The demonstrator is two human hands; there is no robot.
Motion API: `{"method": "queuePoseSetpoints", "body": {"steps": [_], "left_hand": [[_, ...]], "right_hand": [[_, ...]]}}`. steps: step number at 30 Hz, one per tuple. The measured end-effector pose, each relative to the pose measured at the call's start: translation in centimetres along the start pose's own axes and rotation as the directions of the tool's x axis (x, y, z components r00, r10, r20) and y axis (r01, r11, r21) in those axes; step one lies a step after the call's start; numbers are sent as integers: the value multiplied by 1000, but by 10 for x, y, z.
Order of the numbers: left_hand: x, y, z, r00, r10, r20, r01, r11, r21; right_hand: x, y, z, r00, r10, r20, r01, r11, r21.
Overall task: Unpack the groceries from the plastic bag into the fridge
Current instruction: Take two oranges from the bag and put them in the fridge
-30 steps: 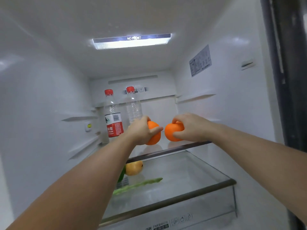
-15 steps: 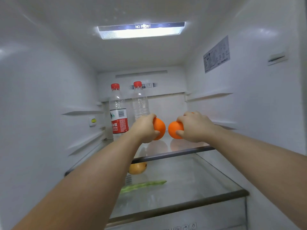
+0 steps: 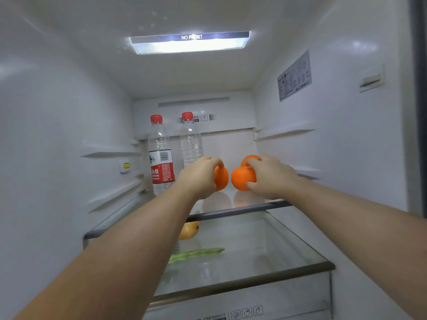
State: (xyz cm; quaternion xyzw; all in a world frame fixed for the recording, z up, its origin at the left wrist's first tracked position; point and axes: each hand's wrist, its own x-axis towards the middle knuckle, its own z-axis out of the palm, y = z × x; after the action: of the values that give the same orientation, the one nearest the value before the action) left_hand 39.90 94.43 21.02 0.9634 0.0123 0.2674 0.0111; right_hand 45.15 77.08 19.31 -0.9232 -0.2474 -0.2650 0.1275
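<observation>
Both arms reaching into white fridge interior (image 3: 57, 135), upper glass shelf (image 3: 242, 210) level. Left hand (image 3: 198, 176) curled round a round orange fruit (image 3: 221, 177), fingers over the top, thumb side under. Right hand (image 3: 270, 175) clamped on a second round orange fruit (image 3: 241, 179), index finger hooked over its top. The two oranges side by side between the hands, narrow gap, not touching; contact with the shelf not clear, pale reflections in the glass directly under both.

Just beyond left hand, toward the back wall: two clear plastic bottles with red caps, upright. Red-and-white labelled bottle (image 3: 160, 155) further from the hand; unlabelled bottle (image 3: 190, 139) partly hidden by the knuckles.

Below the hands, lower glass shelf (image 3: 288, 257): yellow rounded fruit (image 3: 189, 229) under left forearm, partly hidden; long green vegetable (image 3: 196, 254) lying flat nearer the camera. Below that, drawer front marked FRESHBOX (image 3: 215, 316). Lit ceiling lamp marked NO FROST (image 3: 189, 42) above both hands.
</observation>
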Motion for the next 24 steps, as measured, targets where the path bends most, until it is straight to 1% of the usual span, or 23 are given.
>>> {"method": "queuePoseSetpoints", "body": {"steps": [5, 11, 15, 19, 24], "left_hand": [[4, 3, 4, 999, 33, 26, -33, 999, 4], [5, -3, 3, 999, 4, 45, -2, 1000, -28], [2, -5, 0, 998, -4, 65, 7, 999, -52], [-3, -9, -5, 997, -8, 75, 13, 997, -75], [-11, -16, -12, 997, -23, 78, 31, 994, -107]], "right_hand": [[2, 4, 0, 1000, 6, 16, -6, 1000, -17], [3, 6, 1, 1000, -6, 14, 6, 1000, -4], [9, 7, 5, 999, 9, 33, -8, 999, -46], [13, 10, 3, 999, 8, 45, -5, 999, -52], [9, 13, -4, 999, 25, 46, -25, 1000, -10]]}}
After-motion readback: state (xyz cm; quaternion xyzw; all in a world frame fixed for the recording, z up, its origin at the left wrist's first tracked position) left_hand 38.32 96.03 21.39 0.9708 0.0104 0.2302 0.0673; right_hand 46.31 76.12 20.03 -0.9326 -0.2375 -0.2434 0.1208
